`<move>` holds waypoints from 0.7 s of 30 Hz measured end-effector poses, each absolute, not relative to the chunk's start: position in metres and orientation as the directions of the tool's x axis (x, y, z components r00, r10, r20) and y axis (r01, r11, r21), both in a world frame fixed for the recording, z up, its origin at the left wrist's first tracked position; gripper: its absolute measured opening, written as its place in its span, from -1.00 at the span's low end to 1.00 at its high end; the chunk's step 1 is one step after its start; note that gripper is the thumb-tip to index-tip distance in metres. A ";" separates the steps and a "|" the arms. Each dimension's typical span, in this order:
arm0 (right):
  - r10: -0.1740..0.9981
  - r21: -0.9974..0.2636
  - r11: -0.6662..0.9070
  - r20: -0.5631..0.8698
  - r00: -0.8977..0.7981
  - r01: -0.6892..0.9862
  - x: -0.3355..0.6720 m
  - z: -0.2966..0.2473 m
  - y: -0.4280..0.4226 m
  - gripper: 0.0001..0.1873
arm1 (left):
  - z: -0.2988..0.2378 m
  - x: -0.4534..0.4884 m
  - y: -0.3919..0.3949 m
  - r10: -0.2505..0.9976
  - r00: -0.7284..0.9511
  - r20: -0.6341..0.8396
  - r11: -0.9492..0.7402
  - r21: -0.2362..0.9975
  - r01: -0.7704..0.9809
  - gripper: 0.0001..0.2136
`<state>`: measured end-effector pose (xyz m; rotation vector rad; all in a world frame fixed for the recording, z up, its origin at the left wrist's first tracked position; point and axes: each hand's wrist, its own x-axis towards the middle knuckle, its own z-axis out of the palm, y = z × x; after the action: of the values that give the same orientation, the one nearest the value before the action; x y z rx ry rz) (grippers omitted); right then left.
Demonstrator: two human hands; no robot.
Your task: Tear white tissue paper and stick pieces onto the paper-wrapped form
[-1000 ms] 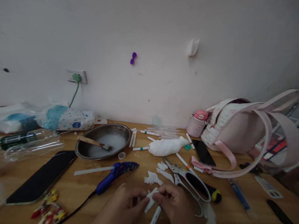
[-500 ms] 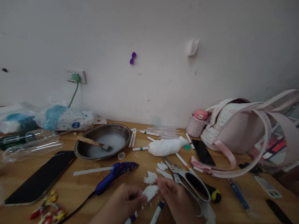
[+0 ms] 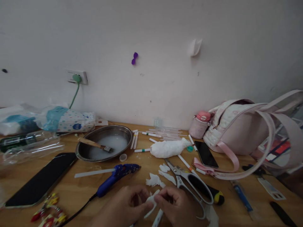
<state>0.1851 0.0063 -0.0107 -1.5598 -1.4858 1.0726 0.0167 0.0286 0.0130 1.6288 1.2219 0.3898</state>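
My left hand (image 3: 132, 201) and my right hand (image 3: 174, 203) meet low in the middle of the view. Fingertips of both are pinched on a small white piece of tissue paper (image 3: 152, 201), held just above the table. Beyond them lie several torn tissue scraps (image 3: 153, 180). Large scissors (image 3: 188, 183) rest open, right beside my right hand. A white-capped marker (image 3: 157, 218) lies under the hands, partly covered. Farther back lies a bottle-shaped thing wrapped in white (image 3: 167, 149), on its side. A blue hot glue gun (image 3: 115, 178) lies left of my hands.
A metal bowl (image 3: 81, 154) of cloudy liquid carries a brush (image 3: 94, 143). A black tablet-like slab (image 3: 41, 179) and clear plastic bottles (image 3: 35, 148) are at left. To the right are a phone (image 3: 205, 154), a pink bag (image 3: 241, 129) and a blue-handled tool (image 3: 243, 197).
The hands have drawn closer around the tissue, the right one turning inward. One more scrap lies with the pile beyond them, and the held piece looks narrower.
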 end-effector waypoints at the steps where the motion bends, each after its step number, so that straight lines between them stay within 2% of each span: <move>1: 0.996 -0.902 -0.076 -0.088 -0.010 0.425 0.184 -0.010 0.005 -0.78 | 0.012 0.019 0.028 0.855 0.421 -0.302 0.036 0.845 0.534 -0.77; 3: 0.996 -0.903 -0.079 -0.092 -0.009 0.423 0.182 -0.009 0.004 -0.76 | 0.007 0.021 0.027 0.860 0.400 -0.317 0.070 0.850 0.521 -0.75; 8: 0.993 -0.949 -0.097 -0.112 -0.034 0.299 0.182 -0.011 0.005 -0.47 | -0.005 0.021 0.030 0.856 0.423 -0.298 0.186 0.940 0.285 -0.71; 14: 0.965 -0.849 -0.168 -0.245 -0.091 0.501 0.182 -0.023 0.007 -0.73 | -0.007 0.023 0.032 0.877 0.389 -0.283 0.213 0.953 0.215 -0.63; 17: 0.966 -0.829 -0.176 -0.250 -0.072 0.530 0.183 -0.024 0.008 -0.76 | -0.007 0.023 0.032 0.888 0.388 -0.248 0.168 0.959 0.229 -0.59; 21: 0.968 -0.820 -0.165 -0.240 -0.069 0.548 0.184 -0.026 0.008 -0.78 | -0.008 0.024 0.032 0.912 0.357 -0.201 0.145 0.973 0.179 -0.67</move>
<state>0.1838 0.0081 -0.0261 -1.7312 -1.6250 1.1515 0.0237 0.0315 -0.0080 1.3393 1.1036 0.7242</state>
